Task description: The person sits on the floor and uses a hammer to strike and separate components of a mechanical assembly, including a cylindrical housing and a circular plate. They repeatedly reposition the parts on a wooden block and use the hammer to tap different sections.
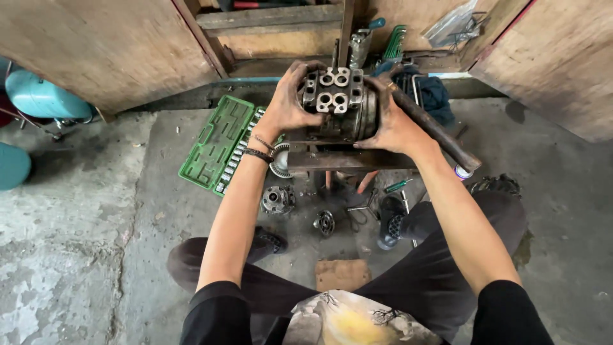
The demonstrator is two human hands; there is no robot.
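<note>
2 hands grasp compressor body [338, 105]: left hand [288, 102] fingers, right hand [391, 121] fingers clasping opposite sides.

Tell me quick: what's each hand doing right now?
Left hand: closed around the left side of the grimy metal cylinder block.
Right hand: pressed flat against the block's right side, fingers wrapped round it.

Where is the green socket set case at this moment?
In the head view, the green socket set case lies open on the concrete floor, just beside the left hand, which grips the metal compressor body.
</note>
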